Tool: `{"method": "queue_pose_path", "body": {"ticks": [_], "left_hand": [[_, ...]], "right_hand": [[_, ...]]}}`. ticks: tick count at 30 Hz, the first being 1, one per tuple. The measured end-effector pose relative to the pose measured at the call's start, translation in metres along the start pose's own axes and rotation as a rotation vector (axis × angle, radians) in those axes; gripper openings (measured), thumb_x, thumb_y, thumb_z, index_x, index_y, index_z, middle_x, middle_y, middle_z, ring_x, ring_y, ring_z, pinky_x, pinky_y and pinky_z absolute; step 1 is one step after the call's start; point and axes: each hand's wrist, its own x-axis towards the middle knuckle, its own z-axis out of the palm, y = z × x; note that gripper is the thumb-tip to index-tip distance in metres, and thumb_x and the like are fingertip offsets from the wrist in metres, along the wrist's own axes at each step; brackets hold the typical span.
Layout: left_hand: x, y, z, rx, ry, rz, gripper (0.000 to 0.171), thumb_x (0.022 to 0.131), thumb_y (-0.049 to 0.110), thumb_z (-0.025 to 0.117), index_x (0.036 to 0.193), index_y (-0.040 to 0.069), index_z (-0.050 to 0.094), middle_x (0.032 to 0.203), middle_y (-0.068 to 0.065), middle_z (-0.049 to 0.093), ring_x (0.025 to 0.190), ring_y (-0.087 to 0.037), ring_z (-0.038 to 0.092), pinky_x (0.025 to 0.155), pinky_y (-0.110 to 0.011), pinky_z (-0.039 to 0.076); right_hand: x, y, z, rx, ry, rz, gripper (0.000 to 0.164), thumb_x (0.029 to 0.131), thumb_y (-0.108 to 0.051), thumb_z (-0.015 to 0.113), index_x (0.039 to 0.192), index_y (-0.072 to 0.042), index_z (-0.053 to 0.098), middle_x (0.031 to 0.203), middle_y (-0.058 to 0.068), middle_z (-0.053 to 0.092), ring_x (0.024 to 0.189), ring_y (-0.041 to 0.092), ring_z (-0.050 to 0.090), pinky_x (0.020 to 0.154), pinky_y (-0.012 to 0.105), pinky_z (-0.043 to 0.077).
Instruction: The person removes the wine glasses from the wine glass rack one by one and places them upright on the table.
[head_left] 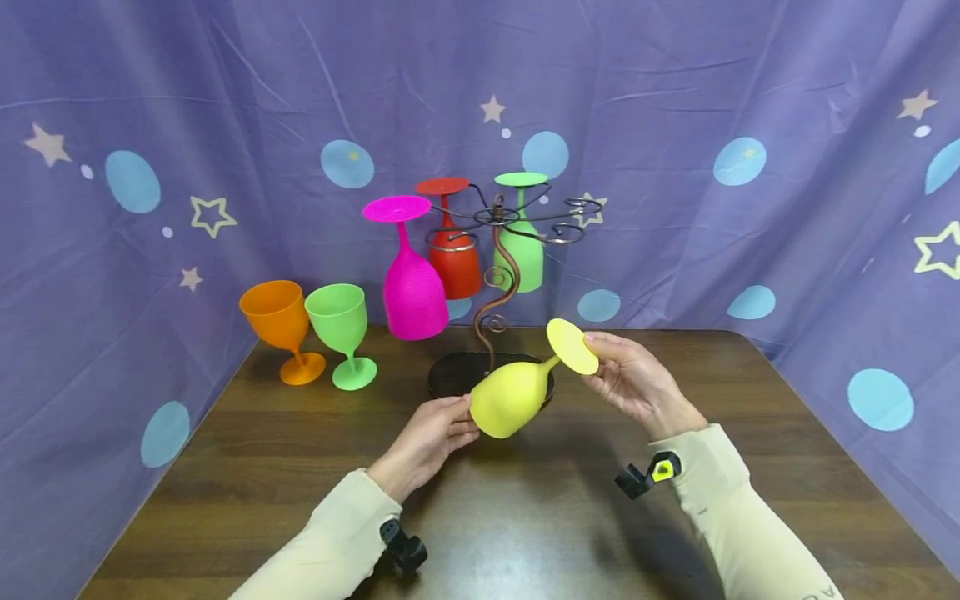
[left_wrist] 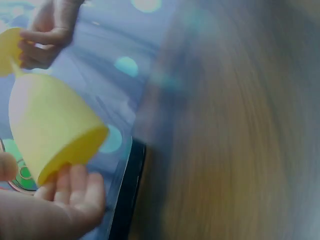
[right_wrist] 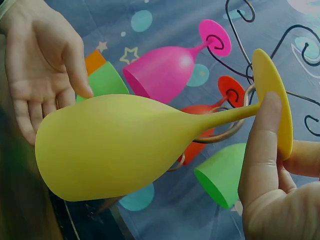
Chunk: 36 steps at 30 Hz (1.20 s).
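Observation:
A yellow goblet [head_left: 512, 398] is held tilted over the table, its bowl toward the lower left and its foot to the upper right. My right hand [head_left: 636, 379] pinches the edge of the foot [right_wrist: 272, 105] between thumb and fingers. At the bowl's mouth is my left hand [head_left: 429, 442], its fairly straight fingers touching the rim and the thumb alongside, seen in the left wrist view. Behind the goblet stands a metal stemware rack [head_left: 504, 271] on a black base [head_left: 453, 375]. Magenta [head_left: 415, 296], red [head_left: 456, 271] and green [head_left: 525, 258] goblets hang upside down from it.
An orange goblet [head_left: 276, 315] and a light green goblet [head_left: 339, 318] stand upright at the table's back left. Curled rack arms [head_left: 577, 233] reach out to the right. The wooden table [head_left: 480, 533] meets a purple patterned curtain [head_left: 645, 83] behind.

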Motion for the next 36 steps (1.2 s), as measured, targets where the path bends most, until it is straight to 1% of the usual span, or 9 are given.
{"method": "queue_pose_path", "body": {"ticks": [3,5,10,14,17,21,26,30,36], "left_hand": [[-0.001,-0.001,-0.003,-0.214,-0.091,-0.060,0.033,0.102,0.012,0.041,0.128,-0.008,0.043,0.101,-0.008,0.065,0.097,-0.021,0.062,0.104,-0.048,0.038],[-0.001,-0.001,-0.006,-0.307,-0.130,-0.075,0.030,0.102,0.010,0.038,0.128,-0.006,0.041,0.107,-0.008,0.063,0.103,-0.023,0.060,0.104,-0.047,0.037],[-0.002,-0.002,-0.012,-0.368,-0.154,-0.079,0.018,0.102,0.007,0.038,0.118,0.001,0.044,0.106,-0.006,0.062,0.102,-0.021,0.060,0.095,-0.039,0.045],[-0.004,-0.002,-0.016,-0.377,-0.181,-0.083,0.018,0.101,0.007,0.039,0.118,0.002,0.046,0.106,-0.006,0.064,0.102,-0.020,0.060,0.093,-0.038,0.046],[-0.008,-0.001,-0.019,-0.371,-0.192,-0.067,0.019,0.101,0.006,0.041,0.118,0.000,0.047,0.107,-0.007,0.064,0.103,-0.021,0.060,0.094,-0.038,0.046],[-0.015,0.006,-0.023,-0.337,-0.167,-0.037,0.018,0.100,0.005,0.040,0.116,-0.001,0.049,0.105,-0.007,0.064,0.101,-0.020,0.061,0.092,-0.038,0.046],[-0.029,0.021,-0.027,-0.244,-0.076,-0.033,0.013,0.100,0.005,0.042,0.104,0.001,0.053,0.098,-0.006,0.063,0.092,-0.019,0.062,0.085,-0.036,0.048],[-0.042,0.038,-0.035,-0.145,0.001,-0.013,0.010,0.100,0.006,0.044,0.102,0.001,0.053,0.094,-0.005,0.063,0.087,-0.017,0.061,0.081,-0.035,0.049],[-0.057,0.059,-0.056,0.044,0.112,0.029,0.011,0.099,0.004,0.045,0.105,-0.003,0.051,0.091,-0.003,0.061,0.082,-0.014,0.061,0.079,-0.033,0.050]], "right_hand": [[-0.001,0.005,0.001,0.010,-0.010,0.007,0.024,0.101,-0.006,0.044,0.093,-0.001,0.067,0.084,0.012,0.070,0.071,0.016,0.068,0.058,0.024,0.055],[-0.001,0.008,0.001,0.009,-0.018,0.014,0.024,0.101,-0.006,0.044,0.094,-0.001,0.067,0.085,0.012,0.070,0.072,0.016,0.068,0.059,0.024,0.056],[-0.002,0.014,0.000,0.012,-0.035,0.025,0.027,0.101,-0.005,0.041,0.095,0.000,0.067,0.086,0.013,0.071,0.074,0.017,0.069,0.061,0.026,0.056],[-0.002,0.018,-0.002,0.014,-0.034,0.028,0.028,0.102,-0.005,0.041,0.094,-0.001,0.067,0.086,0.012,0.071,0.073,0.017,0.069,0.061,0.025,0.056],[-0.001,0.021,-0.004,0.000,-0.021,0.034,0.025,0.101,-0.005,0.043,0.094,-0.002,0.067,0.086,0.011,0.071,0.073,0.016,0.069,0.061,0.025,0.056],[0.001,0.027,-0.009,-0.028,-0.020,0.040,0.023,0.100,-0.005,0.044,0.094,-0.003,0.067,0.087,0.009,0.070,0.074,0.015,0.068,0.062,0.026,0.056],[0.008,0.035,-0.017,-0.103,-0.011,0.034,0.024,0.101,-0.008,0.044,0.093,-0.004,0.066,0.087,0.007,0.068,0.077,0.015,0.066,0.065,0.027,0.056],[0.015,0.041,-0.021,-0.182,0.064,0.046,0.018,0.099,-0.009,0.048,0.093,-0.004,0.064,0.083,0.007,0.066,0.074,0.015,0.065,0.068,0.029,0.056],[0.024,0.046,-0.031,-0.257,0.174,0.061,0.009,0.096,-0.008,0.053,0.096,-0.001,0.060,0.078,0.006,0.065,0.068,0.015,0.063,0.069,0.031,0.057]]}}
